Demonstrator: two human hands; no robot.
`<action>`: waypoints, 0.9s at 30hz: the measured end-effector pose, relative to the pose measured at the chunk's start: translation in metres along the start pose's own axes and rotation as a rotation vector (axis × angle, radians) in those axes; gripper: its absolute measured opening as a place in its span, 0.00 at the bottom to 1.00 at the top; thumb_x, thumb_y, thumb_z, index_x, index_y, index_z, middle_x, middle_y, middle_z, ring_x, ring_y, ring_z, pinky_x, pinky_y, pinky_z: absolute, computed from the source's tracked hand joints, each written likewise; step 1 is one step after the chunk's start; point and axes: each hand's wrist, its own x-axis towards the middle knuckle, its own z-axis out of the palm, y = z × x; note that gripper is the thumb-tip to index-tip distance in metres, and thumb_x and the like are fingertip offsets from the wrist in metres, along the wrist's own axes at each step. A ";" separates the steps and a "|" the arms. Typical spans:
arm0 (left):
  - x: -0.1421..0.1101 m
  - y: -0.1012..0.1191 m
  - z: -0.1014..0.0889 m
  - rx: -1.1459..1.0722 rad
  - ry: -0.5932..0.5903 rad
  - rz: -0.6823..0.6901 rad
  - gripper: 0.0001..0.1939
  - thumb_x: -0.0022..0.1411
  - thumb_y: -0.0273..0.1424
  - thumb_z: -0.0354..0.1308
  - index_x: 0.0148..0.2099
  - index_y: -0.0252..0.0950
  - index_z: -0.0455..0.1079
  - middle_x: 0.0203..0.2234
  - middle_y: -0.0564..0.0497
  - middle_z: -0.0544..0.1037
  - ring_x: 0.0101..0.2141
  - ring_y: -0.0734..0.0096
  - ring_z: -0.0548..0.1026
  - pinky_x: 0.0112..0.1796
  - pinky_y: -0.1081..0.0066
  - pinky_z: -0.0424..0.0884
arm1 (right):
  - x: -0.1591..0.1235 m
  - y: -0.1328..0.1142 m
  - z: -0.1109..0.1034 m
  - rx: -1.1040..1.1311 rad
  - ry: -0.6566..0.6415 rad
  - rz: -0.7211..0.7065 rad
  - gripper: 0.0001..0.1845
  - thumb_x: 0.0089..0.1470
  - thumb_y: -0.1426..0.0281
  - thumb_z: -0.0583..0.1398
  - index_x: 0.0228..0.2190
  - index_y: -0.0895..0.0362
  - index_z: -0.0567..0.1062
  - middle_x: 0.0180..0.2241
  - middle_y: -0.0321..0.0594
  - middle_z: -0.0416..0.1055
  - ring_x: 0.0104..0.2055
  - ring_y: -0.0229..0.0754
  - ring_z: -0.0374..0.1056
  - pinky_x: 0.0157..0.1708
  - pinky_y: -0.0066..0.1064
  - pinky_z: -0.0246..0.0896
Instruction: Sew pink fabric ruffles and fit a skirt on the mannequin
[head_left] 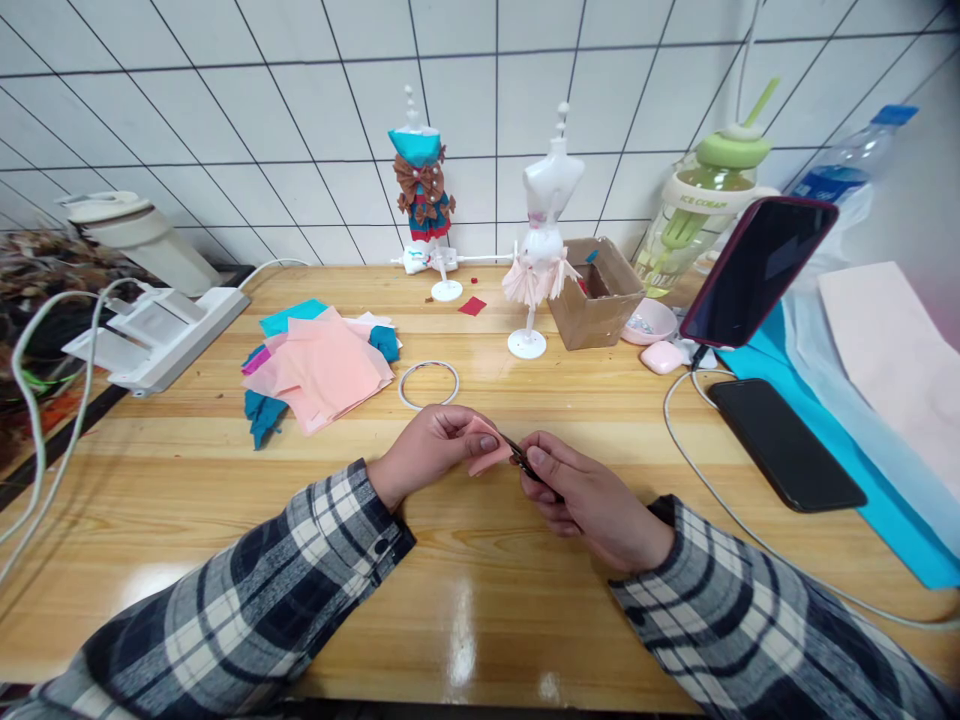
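Between thumb and fingers, my left hand (442, 450) pinches a small folded piece of pink crepe paper (491, 458). My right hand (581, 490) is closed around a dark pair of scissors (529, 465), whose blades point left and meet the paper's right edge. Most of the scissor handles are hidden by my fingers. Just behind my left hand lies a thin white ring (429, 366). Further left is a loose stack of pink sheets (322, 365) with blue and teal pieces under it.
Behind stand a dressed mini mannequin (424, 190), another with a pink skirt (534, 275), and a cardboard box (596, 310). At right are a propped phone (757, 270), a flat black phone (787, 445) and a white cable (720, 500). A power strip (161, 335) sits left.
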 end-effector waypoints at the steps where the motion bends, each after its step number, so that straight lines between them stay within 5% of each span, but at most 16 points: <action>1: 0.000 -0.001 0.000 0.005 -0.004 0.004 0.12 0.54 0.38 0.65 0.32 0.32 0.77 0.28 0.48 0.80 0.29 0.72 0.74 0.33 0.74 0.69 | 0.000 0.000 0.000 -0.001 0.003 -0.002 0.17 0.56 0.52 0.56 0.34 0.52 0.62 0.22 0.26 0.52 0.19 0.28 0.40 0.17 0.22 0.33; 15: 0.000 -0.003 -0.001 -0.004 -0.100 0.008 0.09 0.54 0.34 0.65 0.35 0.33 0.78 0.29 0.48 0.81 0.30 0.73 0.75 0.34 0.75 0.70 | 0.000 0.004 -0.003 0.011 -0.032 0.045 0.17 0.58 0.51 0.54 0.36 0.51 0.63 0.23 0.27 0.53 0.19 0.29 0.40 0.16 0.21 0.33; 27: 0.001 0.001 -0.007 0.056 -0.021 0.009 0.12 0.55 0.37 0.64 0.33 0.33 0.78 0.25 0.49 0.79 0.27 0.73 0.73 0.30 0.75 0.68 | -0.002 0.001 -0.001 0.017 -0.005 0.030 0.19 0.55 0.50 0.56 0.33 0.52 0.61 0.23 0.26 0.53 0.19 0.29 0.39 0.16 0.21 0.32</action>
